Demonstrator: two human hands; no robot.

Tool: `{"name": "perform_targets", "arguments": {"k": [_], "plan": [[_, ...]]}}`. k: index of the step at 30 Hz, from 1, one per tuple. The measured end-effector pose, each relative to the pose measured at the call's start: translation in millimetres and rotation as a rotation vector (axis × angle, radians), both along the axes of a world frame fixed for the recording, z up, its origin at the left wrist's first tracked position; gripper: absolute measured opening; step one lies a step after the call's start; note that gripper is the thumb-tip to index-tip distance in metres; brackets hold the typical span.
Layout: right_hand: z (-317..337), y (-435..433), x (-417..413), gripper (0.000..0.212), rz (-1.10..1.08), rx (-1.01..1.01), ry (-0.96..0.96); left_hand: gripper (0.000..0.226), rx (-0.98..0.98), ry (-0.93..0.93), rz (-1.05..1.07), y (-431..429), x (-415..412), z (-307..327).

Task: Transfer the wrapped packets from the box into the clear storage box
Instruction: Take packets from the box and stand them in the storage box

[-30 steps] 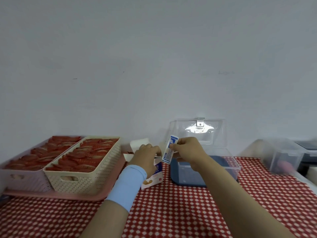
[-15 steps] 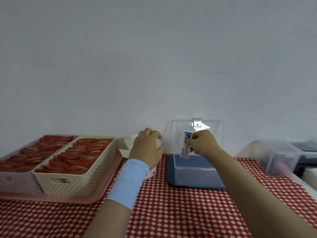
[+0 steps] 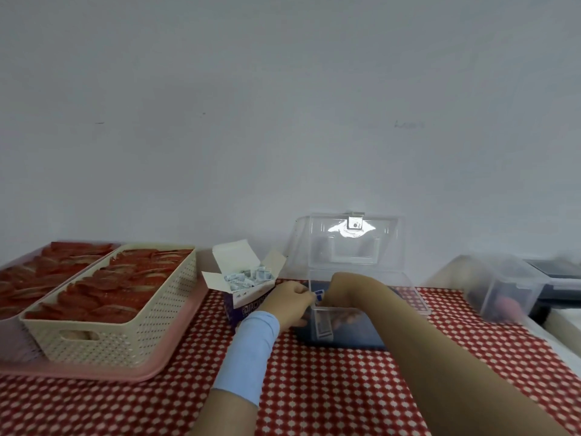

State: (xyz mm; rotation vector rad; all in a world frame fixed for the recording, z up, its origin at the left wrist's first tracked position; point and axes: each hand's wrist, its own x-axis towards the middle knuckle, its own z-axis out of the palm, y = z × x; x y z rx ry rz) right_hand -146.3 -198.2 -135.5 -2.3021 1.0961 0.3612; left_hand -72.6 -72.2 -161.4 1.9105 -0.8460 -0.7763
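An open cardboard box [image 3: 243,302] holds several small white-and-blue wrapped packets [image 3: 246,276]. Right of it stands the clear storage box [image 3: 405,298] with a dark blue base and its lid raised. My right hand [image 3: 342,294] reaches down inside it; through the front wall its fingers show against an upright packet [image 3: 323,325] and seem to hold it. My left hand [image 3: 289,302], with a light blue wrist sleeve, is at the clear box's left rim and pinches another small blue-printed packet [image 3: 318,294].
A cream perforated basket [image 3: 119,335] and a pale second one [image 3: 12,338], both full of red packets, sit on a pink tray [image 3: 163,360] at the left. More clear bins [image 3: 503,294] stand at the right. A red checked cloth [image 3: 330,388] covers the table.
My right hand has gone from above the clear box down into it with its packet. My left hand left the cardboard box and moved right to the clear box's rim, now with a packet.
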Motion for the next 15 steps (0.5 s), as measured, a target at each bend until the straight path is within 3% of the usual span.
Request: {"name": "perform_targets", "arguments": {"k": [6,9,15], "plan": [[-1.9,4.3,9.8,0.026,-0.015,-0.044,0.107,0.018,-0.024,0.008,-0.009,0.1,6.8,0.1],[-3.1,2.3,8.1,0.034,-0.09,-0.022,0.019,0.017,-0.013,-0.01,-0.031,-0.2,7.0,0.7],[-0.3,-0.6,2.3,0.027,-0.114,0.112,-0.035,0.026,0.017,-0.055,-0.037,-0.5,6.1,2.1]]}}
